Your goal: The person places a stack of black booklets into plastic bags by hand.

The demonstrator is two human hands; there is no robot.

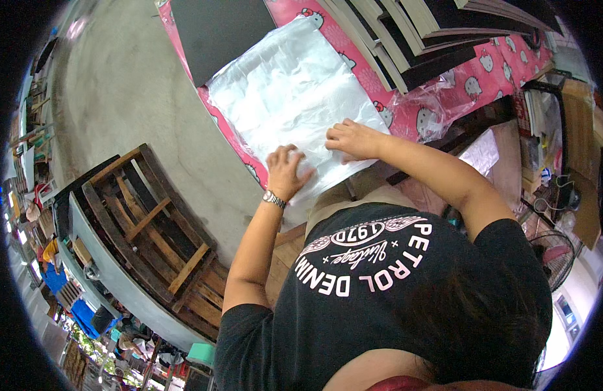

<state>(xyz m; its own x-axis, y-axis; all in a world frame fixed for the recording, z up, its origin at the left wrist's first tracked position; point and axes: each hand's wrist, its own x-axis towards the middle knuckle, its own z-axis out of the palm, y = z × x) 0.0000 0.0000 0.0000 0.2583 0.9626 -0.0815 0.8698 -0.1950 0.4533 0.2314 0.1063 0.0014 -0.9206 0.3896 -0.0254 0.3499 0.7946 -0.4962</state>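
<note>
now, white plastic sheet (pixel 289 88): beneath our 2 hands, long axis running ahead-left
left hand (pixel 287 174): loosely spread open
right hand (pixel 356 139): curled; pinching, we can't tell

The pale plastic sheet (pixel 288 91) hides part of the pink cloth (pixel 490 72) beneath. On the far side, the view's edge cuts off the black board (pixel 216 32) and stacked dark panels (pixel 405 39). The fan (pixel 554 257) at right is partly hidden, seemingly by the sleeve (pixel 510 254); clutter (pixel 73 287) at left is too small to tell.
</note>
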